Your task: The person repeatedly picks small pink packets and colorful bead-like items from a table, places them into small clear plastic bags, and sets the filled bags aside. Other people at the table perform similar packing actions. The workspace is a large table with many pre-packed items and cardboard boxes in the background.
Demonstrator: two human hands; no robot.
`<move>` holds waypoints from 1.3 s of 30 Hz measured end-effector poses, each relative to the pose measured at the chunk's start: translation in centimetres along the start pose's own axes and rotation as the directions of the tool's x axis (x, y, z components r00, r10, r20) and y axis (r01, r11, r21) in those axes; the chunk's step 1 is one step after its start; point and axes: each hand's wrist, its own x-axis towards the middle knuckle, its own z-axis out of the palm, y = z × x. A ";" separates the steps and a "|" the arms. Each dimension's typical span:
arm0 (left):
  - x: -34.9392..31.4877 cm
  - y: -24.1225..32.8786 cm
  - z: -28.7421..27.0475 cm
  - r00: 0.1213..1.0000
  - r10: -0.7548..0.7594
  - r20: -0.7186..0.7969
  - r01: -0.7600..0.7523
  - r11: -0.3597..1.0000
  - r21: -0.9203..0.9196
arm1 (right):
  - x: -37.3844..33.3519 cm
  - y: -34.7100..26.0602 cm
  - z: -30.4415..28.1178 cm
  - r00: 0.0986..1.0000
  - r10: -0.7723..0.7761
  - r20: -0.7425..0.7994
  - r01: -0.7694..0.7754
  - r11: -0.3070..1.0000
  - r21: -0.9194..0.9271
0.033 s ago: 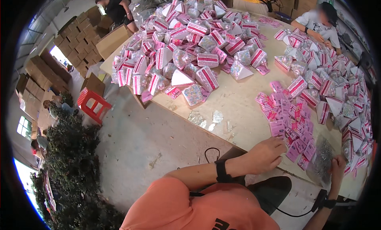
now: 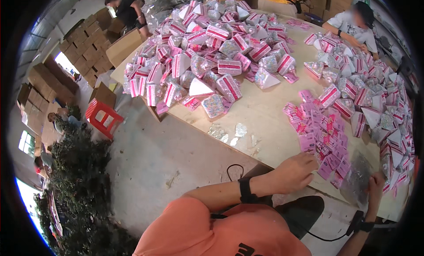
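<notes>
My left hand (image 2: pixel 292 173), with a black band on its wrist, hovers at the table's near edge beside a heap of pink printed cards (image 2: pixel 327 137). Its fingers are curled together, and whatever may be between them is hidden. Farther right, my right hand (image 2: pixel 376 185) pinches the edge of a clear plastic bag (image 2: pixel 356 175) lying by the cards. Along the right side spreads a pile of wrapped cake-slice-shaped items (image 2: pixel 349 90), white and pink with speckled faces. A larger pile of the same slices (image 2: pixel 207 48) covers the far left of the table.
Scraps of clear film (image 2: pixel 218 132) lie on the wooden table (image 2: pixel 265 123) near its front edge. A red stool (image 2: pixel 104 117) stands on the floor to the left, behind dark green artificial foliage (image 2: pixel 77 181). Another person (image 2: pixel 355 28) works at the far right; cartons (image 2: pixel 88 46) are stacked behind.
The clear bag by my right hand shifts slightly and its glare lessens. Both hands stay almost in place; the whole view moves very slightly.
</notes>
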 end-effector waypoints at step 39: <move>4.6 -4.4 -4.0 0.865 -0.482 -0.139 0.482 0.875 -0.034 | -3.0 -10.3 1.2 0.962 0.224 -0.153 -0.106 0.831 0.546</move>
